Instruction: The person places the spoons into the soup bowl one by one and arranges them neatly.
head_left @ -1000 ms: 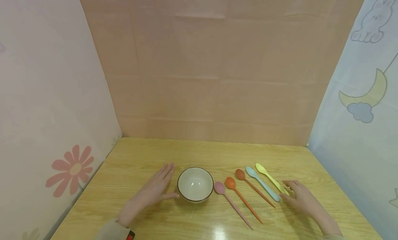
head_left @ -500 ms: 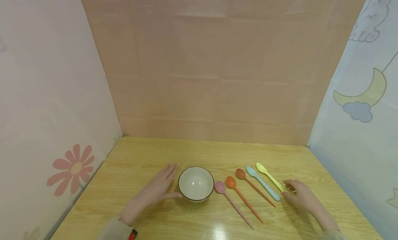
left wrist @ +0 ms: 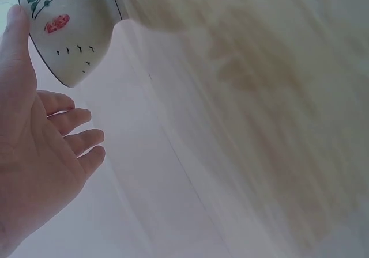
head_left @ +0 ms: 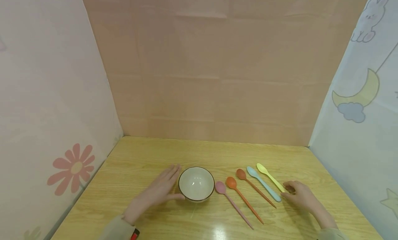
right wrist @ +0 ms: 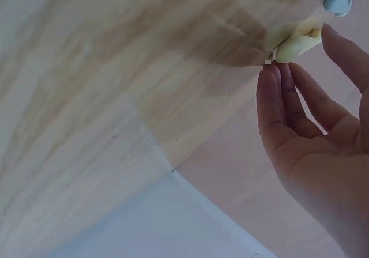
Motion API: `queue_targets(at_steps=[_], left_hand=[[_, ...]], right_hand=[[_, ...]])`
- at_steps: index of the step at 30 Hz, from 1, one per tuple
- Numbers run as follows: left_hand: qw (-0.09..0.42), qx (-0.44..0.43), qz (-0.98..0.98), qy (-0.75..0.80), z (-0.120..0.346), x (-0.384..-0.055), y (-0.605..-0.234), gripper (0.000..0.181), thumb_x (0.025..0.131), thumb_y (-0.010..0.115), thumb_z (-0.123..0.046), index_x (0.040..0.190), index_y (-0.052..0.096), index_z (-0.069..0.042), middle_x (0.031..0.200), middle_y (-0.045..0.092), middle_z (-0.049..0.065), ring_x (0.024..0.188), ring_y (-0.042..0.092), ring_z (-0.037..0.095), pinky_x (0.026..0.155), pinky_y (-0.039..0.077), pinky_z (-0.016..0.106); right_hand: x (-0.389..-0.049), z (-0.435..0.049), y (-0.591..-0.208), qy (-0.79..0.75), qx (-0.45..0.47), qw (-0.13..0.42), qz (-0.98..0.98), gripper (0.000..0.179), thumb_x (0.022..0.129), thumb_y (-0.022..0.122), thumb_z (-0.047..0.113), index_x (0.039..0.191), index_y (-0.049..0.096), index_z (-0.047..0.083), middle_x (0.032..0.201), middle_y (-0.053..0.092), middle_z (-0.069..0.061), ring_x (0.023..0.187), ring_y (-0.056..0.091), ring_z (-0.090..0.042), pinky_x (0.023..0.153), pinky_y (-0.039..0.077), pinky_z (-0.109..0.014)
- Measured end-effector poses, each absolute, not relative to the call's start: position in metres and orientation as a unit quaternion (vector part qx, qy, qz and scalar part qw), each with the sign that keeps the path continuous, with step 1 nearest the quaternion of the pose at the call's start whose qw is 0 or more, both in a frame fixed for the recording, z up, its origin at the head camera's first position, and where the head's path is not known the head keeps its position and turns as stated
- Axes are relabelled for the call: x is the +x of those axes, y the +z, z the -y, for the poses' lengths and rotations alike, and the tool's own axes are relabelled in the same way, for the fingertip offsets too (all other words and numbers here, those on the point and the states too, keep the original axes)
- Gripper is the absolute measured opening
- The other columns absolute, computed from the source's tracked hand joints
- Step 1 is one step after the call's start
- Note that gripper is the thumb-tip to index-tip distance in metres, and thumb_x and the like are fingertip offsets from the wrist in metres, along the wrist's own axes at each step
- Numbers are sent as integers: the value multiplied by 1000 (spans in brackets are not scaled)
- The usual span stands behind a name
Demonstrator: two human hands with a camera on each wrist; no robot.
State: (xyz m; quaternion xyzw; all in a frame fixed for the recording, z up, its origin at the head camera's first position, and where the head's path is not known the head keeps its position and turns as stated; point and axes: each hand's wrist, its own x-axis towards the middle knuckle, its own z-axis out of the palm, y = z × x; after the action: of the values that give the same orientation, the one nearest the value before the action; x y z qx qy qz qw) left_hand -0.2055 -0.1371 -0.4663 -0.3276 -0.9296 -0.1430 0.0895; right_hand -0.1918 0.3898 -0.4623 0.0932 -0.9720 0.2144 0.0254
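A white bowl with a dark rim stands upright on the table, and its painted outside shows in the left wrist view. Beside it on the left is my left hand, fingers extended along its side and thumb at the near rim. To the right, my right hand pinches the handle end of a yellow spoon between thumb and fingertips. That spoon lies on the table, its handle tip showing between the fingers in the right wrist view. A light blue spoon lies just left of it.
Between the bowl and the blue spoon lie a pink spoon, an orange spoon and a brown-red spoon, all slanted alike. The wooden table is walled by a tan backdrop and patterned side cloths.
My left hand has shifted slightly right, its thumb now overlapping the bowl's near edge. The right fingers have drawn in on the yellow spoon's handle end. The spoons and bowl stay put.
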Motion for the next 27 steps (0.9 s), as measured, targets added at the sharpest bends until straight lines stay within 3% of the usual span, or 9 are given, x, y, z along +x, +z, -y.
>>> queue_targets(at_steps=[9, 18, 27], left_hand=[[79, -329, 930, -141, 134, -206, -467, 101, 85, 62, -65, 153, 31, 2, 159, 33, 23, 147, 33, 44, 117, 36, 59], [70, -330, 932, -130, 129, -207, -466, 103, 84, 62, -67, 153, 30, 2, 161, 30, 21, 147, 32, 43, 118, 35, 57], [64, -331, 932, -134, 129, -206, -466, 103, 85, 56, -71, 153, 31, 2, 161, 31, 20, 147, 33, 43, 118, 36, 57]], right_hand=[[-197, -391, -463, 212, 90, 13, 973, 44, 83, 78, 21, 111, 65, -11, 101, 71, -19, 88, 68, -26, 74, 60, -40], [-201, -389, -461, 203, 87, 7, 975, 35, 82, 80, 21, 104, 70, -4, 95, 71, -8, 81, 62, -14, 67, 53, -22], [-202, -389, -462, 203, 81, 8, 976, 35, 82, 79, 16, 105, 68, -8, 96, 70, -9, 83, 61, -15, 67, 52, -20]])
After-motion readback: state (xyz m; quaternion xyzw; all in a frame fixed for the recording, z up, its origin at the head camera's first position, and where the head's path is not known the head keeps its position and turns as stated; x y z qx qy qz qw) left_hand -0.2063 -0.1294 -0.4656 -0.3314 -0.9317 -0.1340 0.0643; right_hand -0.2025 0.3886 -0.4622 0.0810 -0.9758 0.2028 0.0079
